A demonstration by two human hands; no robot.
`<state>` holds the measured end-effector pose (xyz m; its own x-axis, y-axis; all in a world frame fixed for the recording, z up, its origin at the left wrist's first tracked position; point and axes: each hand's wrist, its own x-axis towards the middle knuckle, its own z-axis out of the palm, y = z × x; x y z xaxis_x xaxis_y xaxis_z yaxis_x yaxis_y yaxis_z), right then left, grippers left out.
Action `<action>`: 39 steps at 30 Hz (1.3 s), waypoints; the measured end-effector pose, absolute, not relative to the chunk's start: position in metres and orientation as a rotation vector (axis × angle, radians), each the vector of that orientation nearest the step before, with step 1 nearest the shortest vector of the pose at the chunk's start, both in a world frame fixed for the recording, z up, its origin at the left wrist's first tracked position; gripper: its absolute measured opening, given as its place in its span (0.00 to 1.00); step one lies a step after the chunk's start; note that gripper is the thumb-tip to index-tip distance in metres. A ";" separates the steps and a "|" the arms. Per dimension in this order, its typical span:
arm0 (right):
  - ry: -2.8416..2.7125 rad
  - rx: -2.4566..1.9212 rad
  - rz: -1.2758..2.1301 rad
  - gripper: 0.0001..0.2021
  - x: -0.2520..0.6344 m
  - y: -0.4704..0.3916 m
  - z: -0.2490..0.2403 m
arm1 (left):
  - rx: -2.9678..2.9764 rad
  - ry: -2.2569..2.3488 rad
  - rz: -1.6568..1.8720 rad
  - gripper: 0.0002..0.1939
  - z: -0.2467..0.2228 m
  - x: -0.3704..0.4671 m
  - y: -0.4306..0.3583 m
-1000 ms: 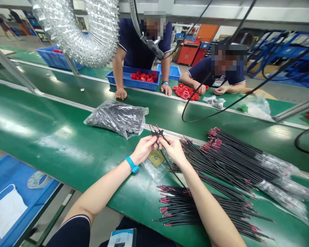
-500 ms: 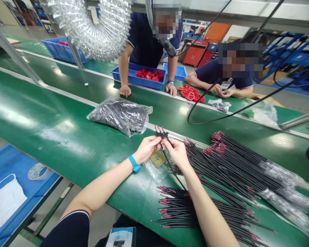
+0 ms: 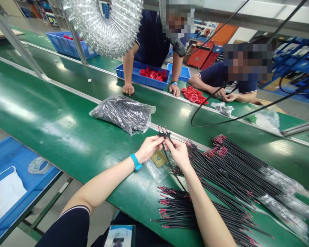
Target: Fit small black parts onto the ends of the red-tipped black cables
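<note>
Above the near bench, my left hand (image 3: 148,148) and my right hand (image 3: 179,153) meet, thumbs and fingers pinched close together. Between their fingertips is a small black plastic part (image 3: 166,134). Red-tipped wire ends stick up past it, and a black cable (image 3: 173,168) runs down below my hands toward the right forearm. My left fingers grip the black part's left side; the right ones pinch it beside the cable. How cable and part join is hidden by the fingers. Just under my hands lies a yellowish square plate (image 3: 159,159) with a central hole, by clear plastic.
Bundles of black cables with red ends (image 3: 229,161) cover the right side, with another pile (image 3: 180,209) nearer me. A clear bag of black parts (image 3: 123,115) lies ahead. Two people work opposite, near a blue bin (image 3: 134,76) and red rings (image 3: 194,94). A silver duct (image 3: 113,31) hangs overhead.
The whole view has shifted slightly, so the scene sits a little farther right. My hands keep the same hold on the black part and cable.
</note>
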<state>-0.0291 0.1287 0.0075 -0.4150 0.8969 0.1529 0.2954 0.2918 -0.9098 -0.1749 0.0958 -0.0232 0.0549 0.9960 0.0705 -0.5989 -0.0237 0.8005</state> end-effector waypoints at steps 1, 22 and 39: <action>-1.871 -1.065 1.112 0.20 -0.030 0.129 0.007 | 0.795 0.653 1.429 0.17 -0.023 -0.175 0.096; -2.146 -1.816 -0.017 0.15 0.022 0.075 0.091 | 0.563 0.572 1.488 0.11 -0.001 -0.193 0.093; -2.391 -1.791 0.565 0.09 0.106 0.119 -0.002 | 0.499 0.561 1.446 0.13 -0.008 -0.181 0.091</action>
<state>0.1055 0.1185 -0.0018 -0.3030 0.9428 -0.1389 0.9053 0.2392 -0.3510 -0.1814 0.0908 -0.0077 0.0413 0.9976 -0.0561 -0.7744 0.0675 0.6290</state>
